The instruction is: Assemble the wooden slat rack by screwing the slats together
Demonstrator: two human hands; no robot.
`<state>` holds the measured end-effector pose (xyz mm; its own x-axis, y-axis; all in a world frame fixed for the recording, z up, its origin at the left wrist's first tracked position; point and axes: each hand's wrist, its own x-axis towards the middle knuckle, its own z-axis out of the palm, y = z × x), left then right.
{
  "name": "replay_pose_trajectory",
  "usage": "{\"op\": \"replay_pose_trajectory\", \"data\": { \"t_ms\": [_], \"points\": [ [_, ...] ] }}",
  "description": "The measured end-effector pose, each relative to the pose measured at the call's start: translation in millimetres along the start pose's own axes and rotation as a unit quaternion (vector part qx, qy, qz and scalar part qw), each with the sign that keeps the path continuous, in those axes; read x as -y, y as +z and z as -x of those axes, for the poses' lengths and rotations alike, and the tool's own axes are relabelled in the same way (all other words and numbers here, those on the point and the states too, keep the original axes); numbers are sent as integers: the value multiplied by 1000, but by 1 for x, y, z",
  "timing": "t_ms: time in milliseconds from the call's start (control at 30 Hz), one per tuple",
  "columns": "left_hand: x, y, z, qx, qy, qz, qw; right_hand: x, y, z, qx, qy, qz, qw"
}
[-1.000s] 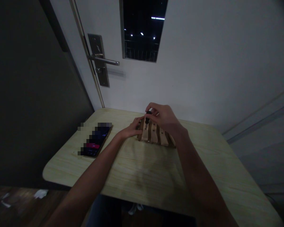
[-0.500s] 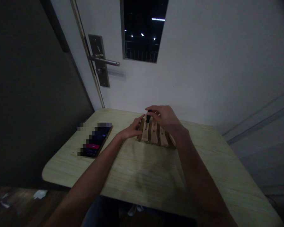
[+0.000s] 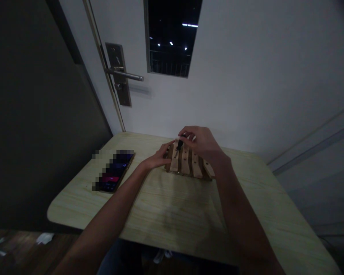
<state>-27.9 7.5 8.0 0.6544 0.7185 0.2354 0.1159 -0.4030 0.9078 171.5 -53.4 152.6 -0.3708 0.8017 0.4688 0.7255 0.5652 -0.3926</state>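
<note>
- On the pale wood-grain table (image 3: 172, 214), far centre: a light wooden slatted rack (image 3: 190, 167) with parallel slats and small dark holes along them.
- Rack contents: one small black peg-like piece (image 3: 179, 144) at the far end of a slat near the rack's left side. Whether it is seated in a hole or just above one, cannot tell; too dark.
- Right hand (image 3: 204, 143): thumb and fingertips pinched on the black piece, palm arched over the rack's far edge.
- Left hand (image 3: 157, 157): fingers stretched out, curled around nothing, tips against the rack's left end.
- Left of the rack, well apart: a dark flat smartphone (image 3: 116, 173) with its screen lit and a reddish patch showing. Its upper-left part is pixelated out.
- Behind the table: a white door (image 3: 232, 76) with a metal lever handle (image 3: 125, 74) on a steel plate. The door also has a narrow dark window pane (image 3: 172, 38) with light spots in it.
- Hidden or unclear: the rack's right end is covered by the right wrist and its far edge by the fingers, so the slat count is unclear.
- Cut off: both forearms run out of the bottom edge, and the table's near right corner is out of frame.
- Floor at lower left: a small white scrap (image 3: 44, 238), too dim to identify.
</note>
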Motion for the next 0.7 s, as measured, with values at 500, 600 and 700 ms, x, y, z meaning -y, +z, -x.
{"op": "replay_pose_trajectory", "data": {
  "t_ms": [500, 600, 700],
  "points": [
    [0, 0, 0, 3, 4, 9, 1000, 2, -4, 3, -5, 30, 13, 999],
    [0, 0, 0, 2, 0, 5, 1000, 6, -6, 2, 10, 29, 10, 999],
    [0, 0, -1, 3, 0, 5, 1000, 9, -7, 2, 15, 22, 4, 1000]
  ]
}}
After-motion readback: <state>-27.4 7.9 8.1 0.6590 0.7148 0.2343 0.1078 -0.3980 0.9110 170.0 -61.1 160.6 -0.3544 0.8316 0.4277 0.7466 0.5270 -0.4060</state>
